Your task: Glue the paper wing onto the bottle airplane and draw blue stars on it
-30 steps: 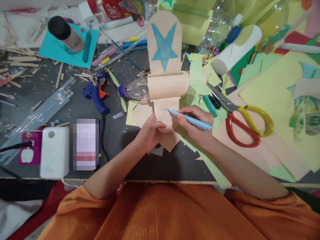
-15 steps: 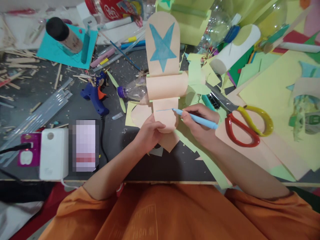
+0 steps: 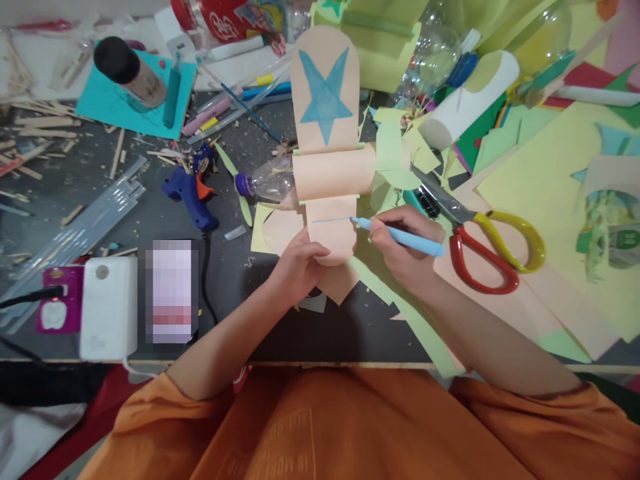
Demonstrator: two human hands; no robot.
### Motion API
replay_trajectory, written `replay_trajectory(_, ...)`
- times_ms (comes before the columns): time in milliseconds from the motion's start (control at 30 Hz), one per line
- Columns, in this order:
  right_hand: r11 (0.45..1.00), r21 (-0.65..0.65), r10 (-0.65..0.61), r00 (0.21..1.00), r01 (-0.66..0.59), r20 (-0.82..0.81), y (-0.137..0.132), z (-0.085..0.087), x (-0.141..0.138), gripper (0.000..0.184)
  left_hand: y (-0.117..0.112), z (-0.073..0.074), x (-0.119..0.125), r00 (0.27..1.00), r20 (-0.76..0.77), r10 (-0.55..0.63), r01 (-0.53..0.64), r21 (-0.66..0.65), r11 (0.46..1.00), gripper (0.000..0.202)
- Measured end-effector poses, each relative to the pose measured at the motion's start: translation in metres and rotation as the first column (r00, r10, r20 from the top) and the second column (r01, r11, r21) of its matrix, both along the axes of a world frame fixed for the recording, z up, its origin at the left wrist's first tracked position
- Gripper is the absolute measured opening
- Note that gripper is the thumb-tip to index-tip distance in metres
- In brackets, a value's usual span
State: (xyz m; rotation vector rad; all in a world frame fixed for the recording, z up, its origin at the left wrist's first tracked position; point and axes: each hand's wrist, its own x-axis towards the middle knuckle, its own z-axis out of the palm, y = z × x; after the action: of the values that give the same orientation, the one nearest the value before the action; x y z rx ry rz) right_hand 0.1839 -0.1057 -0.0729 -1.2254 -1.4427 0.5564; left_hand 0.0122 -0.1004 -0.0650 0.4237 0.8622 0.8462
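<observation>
A plastic bottle (image 3: 273, 181) with a purple cap lies on its side, wrapped in a peach paper plane (image 3: 334, 175) with rounded wings. The far wing bears a blue star (image 3: 325, 93). My left hand (image 3: 300, 267) pinches the near wing's edge, thumb on top, fingers hidden underneath. In my right hand (image 3: 405, 243) is a light blue marker (image 3: 400, 237), its tip at the right end of a thin blue line (image 3: 331, 220) across the near wing. Green paper tail pieces (image 3: 393, 160) stand at the bottle's right end.
Scissors (image 3: 485, 250) with red and yellow handles lie right of my right hand, over paper sheets (image 3: 560, 200). Left are a blue glue gun (image 3: 193, 200), glue sticks (image 3: 90, 227), a white power bank (image 3: 109, 307) and a phone (image 3: 171, 291). Behind stands a black-capped bottle (image 3: 130, 70).
The marker in my right hand has moved slightly right, and the blue line now reaches nearer the wing's right edge. My left hand has stayed in place.
</observation>
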Motion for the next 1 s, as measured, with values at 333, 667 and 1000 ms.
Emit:
replay_trajectory(333, 0.985, 0.027, 0.173, 0.984, -0.172, -0.031, -0.005, -0.007, 0.02, 0.01, 0.001, 0.001, -0.001, 1.0, 0.02, 0.008, -0.008, -0.004, 1.0, 0.078)
replay_trajectory(667, 0.973, -0.093, 0.209, 0.978, -0.209, -0.011, -0.005, -0.005, 0.018, 0.009, 0.002, 0.0, -0.001, 0.998, 0.055, 0.017, -0.016, -0.016, 1.0, 0.075)
replay_trajectory(1000, 0.978, -0.109, 0.178, 0.984, -0.18, -0.023, -0.005, -0.005, 0.016, 0.009, 0.002, -0.001, -0.002, 0.999, 0.031, 0.03, -0.029, -0.034, 0.999, 0.075)
